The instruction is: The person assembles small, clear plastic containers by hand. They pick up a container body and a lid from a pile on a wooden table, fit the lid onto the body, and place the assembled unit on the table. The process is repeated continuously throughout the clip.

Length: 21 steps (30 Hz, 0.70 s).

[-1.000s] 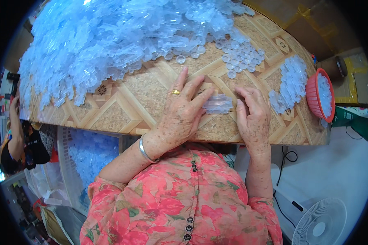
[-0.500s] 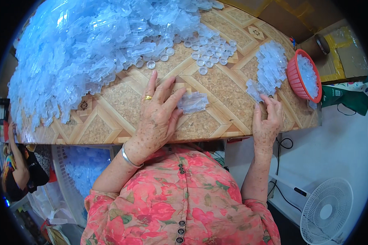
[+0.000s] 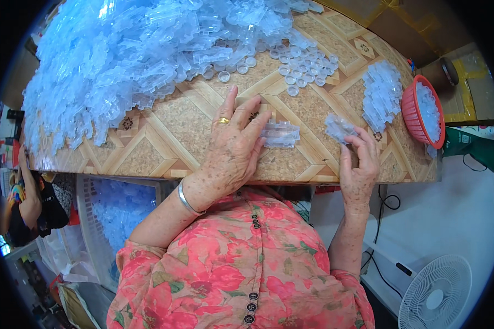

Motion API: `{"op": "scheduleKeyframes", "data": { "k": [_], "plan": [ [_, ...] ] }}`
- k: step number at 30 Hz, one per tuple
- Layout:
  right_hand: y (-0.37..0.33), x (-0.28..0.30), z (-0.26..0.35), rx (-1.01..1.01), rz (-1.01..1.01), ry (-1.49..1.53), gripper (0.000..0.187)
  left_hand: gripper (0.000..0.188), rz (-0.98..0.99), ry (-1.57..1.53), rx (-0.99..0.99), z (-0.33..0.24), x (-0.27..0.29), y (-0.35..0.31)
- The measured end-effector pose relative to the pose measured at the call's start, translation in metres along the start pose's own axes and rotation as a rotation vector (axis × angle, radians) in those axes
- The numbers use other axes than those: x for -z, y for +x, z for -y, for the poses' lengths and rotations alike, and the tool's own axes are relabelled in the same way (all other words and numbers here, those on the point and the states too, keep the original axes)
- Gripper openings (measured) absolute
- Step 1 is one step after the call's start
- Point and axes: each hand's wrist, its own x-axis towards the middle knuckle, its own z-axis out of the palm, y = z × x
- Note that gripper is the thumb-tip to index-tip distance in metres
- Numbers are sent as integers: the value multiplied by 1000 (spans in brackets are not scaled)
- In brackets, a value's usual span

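My left hand (image 3: 230, 140) lies on the table with its fingers stretched out and spread, a gold ring on one finger. Its fingertips rest beside a small set of clear plastic pieces (image 3: 281, 135) lined up side by side, partly covered by the hand. In my right hand (image 3: 360, 167), thumb and fingers close on a small bunch of similar clear plastic pieces (image 3: 338, 128), just above or on the tabletop; I cannot tell which. Farther right, a longer overlapping row of clear plastic pieces (image 3: 381, 94) lies on the patterned table (image 3: 195, 118).
A huge heap of clear plastic pieces (image 3: 132, 55) covers the far left. Small round clear caps (image 3: 306, 67) lie at the back middle. A red basket (image 3: 414, 118) holds more clear parts at the right edge. Below stand a white crate (image 3: 88, 219) and a fan (image 3: 434, 299).
My right hand has drawn a bunch of plastic pieces away from the near end of the right-hand row, leaving a gap. My left hand stays outstretched beside the small set.
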Motion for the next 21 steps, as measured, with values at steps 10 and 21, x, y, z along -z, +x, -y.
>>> {"op": "scheduleKeyframes", "data": {
  "k": [10, 21],
  "plan": [
    [4, -2, 18, 47, 64, -3, 42, 59, 31, -18, -20, -4, 2, 3],
    [-4, -1, 26, 13, -24, -175, 43, 42, -38, -70, 39, -8, 5, 8]
  ]
}}
